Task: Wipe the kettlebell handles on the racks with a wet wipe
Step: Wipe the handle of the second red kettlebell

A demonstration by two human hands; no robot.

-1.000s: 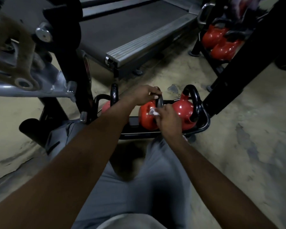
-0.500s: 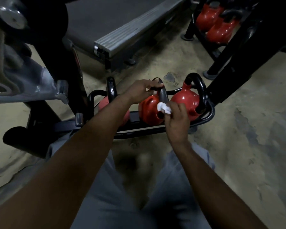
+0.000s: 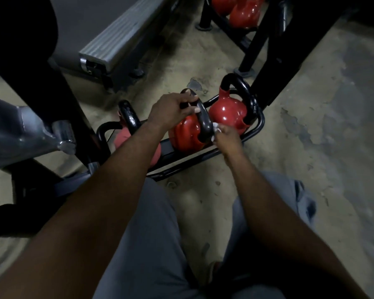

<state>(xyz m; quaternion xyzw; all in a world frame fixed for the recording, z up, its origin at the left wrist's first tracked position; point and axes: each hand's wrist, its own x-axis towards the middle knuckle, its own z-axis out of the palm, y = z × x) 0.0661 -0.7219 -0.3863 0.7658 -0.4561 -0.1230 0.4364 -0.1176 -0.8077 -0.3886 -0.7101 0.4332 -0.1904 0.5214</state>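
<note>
On the low black rack [image 3: 260,124], left hand [image 3: 171,111] grips the middle red kettlebell's black handle [image 3: 204,121]; right hand [image 3: 228,135] pinches a white wet wipe [image 3: 216,127] beside it, which could slip.

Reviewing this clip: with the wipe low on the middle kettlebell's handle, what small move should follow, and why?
Probably slide the right hand with its white wet wipe up the black looped handle of the middle red kettlebell: the wipe sits near the base, and the left hand steadies the top.
</note>
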